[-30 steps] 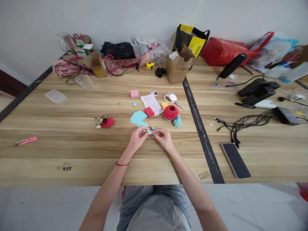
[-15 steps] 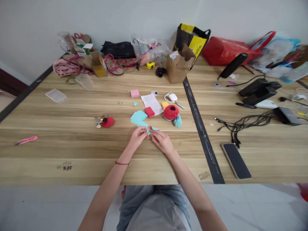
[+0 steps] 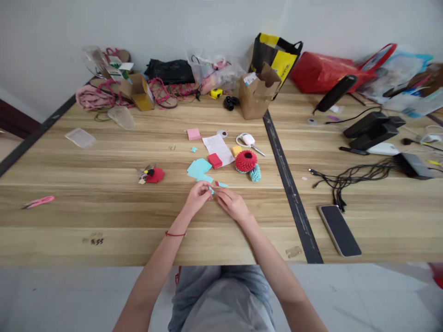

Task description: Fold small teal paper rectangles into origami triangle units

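Observation:
Between the fingertips of both hands is a small light blue piece of paper (image 3: pixel 212 190), mostly hidden by the fingers. My left hand (image 3: pixel 198 196) pinches it from the left, and the closed fingers of my right hand (image 3: pixel 234 203) meet it from the right. Light blue paper sheets (image 3: pixel 199 169) lie fanned out just beyond. A narrow blue and red folded scrap (image 3: pixel 222 184) rests above the right fingers. Farther off are a red paper stack (image 3: pixel 215 160), a written sheet (image 3: pixel 225 156), and a red and blue folded-paper model (image 3: pixel 246 161) with a blue part (image 3: pixel 255 173) against it.
Scissors (image 3: pixel 256 150), a yellow paper stack (image 3: pixel 236 151) and a pink paper stack (image 3: pixel 194 134) lie beyond. Left are keys with a red tag (image 3: pixel 155 175) and pink snips (image 3: pixel 39 202). A phone (image 3: pixel 339 230) and black cables (image 3: pixel 360 177) are right. Boxes and bags line the wall.
Both hands have shifted very slightly, and the fingertips now cover more of the small blue paper. Everything else on the table stays where it was.

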`<state>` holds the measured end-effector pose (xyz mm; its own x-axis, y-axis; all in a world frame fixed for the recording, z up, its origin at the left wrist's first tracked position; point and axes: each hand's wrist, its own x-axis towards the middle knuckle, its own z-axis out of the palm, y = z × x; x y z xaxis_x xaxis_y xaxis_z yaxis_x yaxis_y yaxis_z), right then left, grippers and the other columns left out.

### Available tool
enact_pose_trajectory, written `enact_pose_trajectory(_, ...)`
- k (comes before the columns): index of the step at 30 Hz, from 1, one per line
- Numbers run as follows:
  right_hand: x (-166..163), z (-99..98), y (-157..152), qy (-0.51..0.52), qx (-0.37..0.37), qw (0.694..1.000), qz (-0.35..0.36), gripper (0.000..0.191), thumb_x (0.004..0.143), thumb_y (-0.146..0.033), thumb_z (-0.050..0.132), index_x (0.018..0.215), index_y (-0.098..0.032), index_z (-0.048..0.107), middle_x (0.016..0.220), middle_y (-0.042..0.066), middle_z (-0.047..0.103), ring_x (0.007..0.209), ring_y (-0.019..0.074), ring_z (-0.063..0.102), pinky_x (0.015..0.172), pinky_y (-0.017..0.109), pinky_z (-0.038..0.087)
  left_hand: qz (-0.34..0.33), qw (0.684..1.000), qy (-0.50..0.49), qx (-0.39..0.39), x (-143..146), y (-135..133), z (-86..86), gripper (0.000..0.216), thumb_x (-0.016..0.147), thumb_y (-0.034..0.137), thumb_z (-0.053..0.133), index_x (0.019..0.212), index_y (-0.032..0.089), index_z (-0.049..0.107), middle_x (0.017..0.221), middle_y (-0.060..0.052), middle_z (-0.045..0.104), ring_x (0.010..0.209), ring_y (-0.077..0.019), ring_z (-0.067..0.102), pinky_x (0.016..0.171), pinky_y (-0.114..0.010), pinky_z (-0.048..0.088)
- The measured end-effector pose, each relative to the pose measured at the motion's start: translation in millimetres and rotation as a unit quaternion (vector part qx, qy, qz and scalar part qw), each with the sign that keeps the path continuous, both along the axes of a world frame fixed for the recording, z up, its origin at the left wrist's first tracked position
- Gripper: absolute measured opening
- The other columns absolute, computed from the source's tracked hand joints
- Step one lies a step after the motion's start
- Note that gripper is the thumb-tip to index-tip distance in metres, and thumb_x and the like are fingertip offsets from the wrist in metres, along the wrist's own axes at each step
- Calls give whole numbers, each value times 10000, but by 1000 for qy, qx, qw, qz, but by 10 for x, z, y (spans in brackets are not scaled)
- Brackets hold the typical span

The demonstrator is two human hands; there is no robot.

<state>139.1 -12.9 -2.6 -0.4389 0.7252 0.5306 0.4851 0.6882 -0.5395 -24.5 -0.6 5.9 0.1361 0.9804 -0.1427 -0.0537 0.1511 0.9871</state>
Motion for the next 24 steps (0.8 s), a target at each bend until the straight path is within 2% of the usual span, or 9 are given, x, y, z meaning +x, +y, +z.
enact_pose_trajectory(3,-32,17,-6,79,-73,994,-19,176,900,-233,454,1010,-197,587,978,95,657,940,184,619,842,326,508,15,1000,-5,14,-6,6,20,175,671,224,614,809,158,530,592,50,561,528,-78,534,550,-201,426)
enact_pose_trajectory(5,-68,26,-7,150,-161,974,-46,159,863,-309,527,960,-192,573,884,75,651,791,169,625,719,297,524,23,999,-9,25,-8,5,35,177,692,241,612,822,161,523,588,51,559,528,-79,531,559,-207,431)
enact_pose_trajectory(7,-108,34,-1,219,-275,935,-44,218,824,-401,569,851,-186,549,720,29,620,601,136,583,557,251,490,25,999,-5,42,-7,-5,51,182,710,250,614,838,162,521,587,49,549,541,-84,533,568,-210,436)
enact_pose_trajectory(9,-141,41,10,278,-374,885,-1,301,823,-477,536,744,-188,504,573,-22,549,462,101,505,466,224,425,16,998,6,68,0,-23,67,176,728,247,612,854,161,525,621,39,553,574,-87,543,588,-210,442)
enact_pose_trajectory(11,-160,50,23,317,-427,846,45,374,840,-522,477,671,-188,471,502,-47,488,405,82,446,442,216,378,2,994,29,102,9,-45,77,155,751,237,599,868,160,534,688,19,571,627,-92,559,619,-209,452)
enact_pose_trajectory(13,-162,59,36,336,-444,828,68,408,842,-539,459,637,-186,465,478,-53,461,395,75,417,442,217,348,-11,989,58,133,18,-65,79,131,775,228,578,881,157,545,755,-2,584,685,-99,573,655,-212,462)
enact_pose_trajectory(15,-155,64,44,340,-444,826,72,406,829,-540,481,635,-184,475,473,-56,454,399,73,399,446,219,330,-18,985,80,155,23,-78,72,120,794,224,559,892,156,554,799,-18,590,730,-110,582,686,-221,472)
enact_pose_trajectory(18,-142,60,42,331,-422,842,60,382,826,-524,498,651,-185,486,477,-59,442,415,76,376,455,221,317,-20,980,98,173,26,-86,61,124,804,220,548,909,156,563,841,-36,602,769,-123,589,719,-239,487)
enact_pose_trajectory(24,-108,32,21,251,-327,911,-2,313,866,-445,467,695,-185,503,554,-43,441,492,94,382,496,222,324,14,975,123,182,38,-70,22,186,788,231,582,961,163,575,928,-53,636,812,-134,610,778,-263,502)
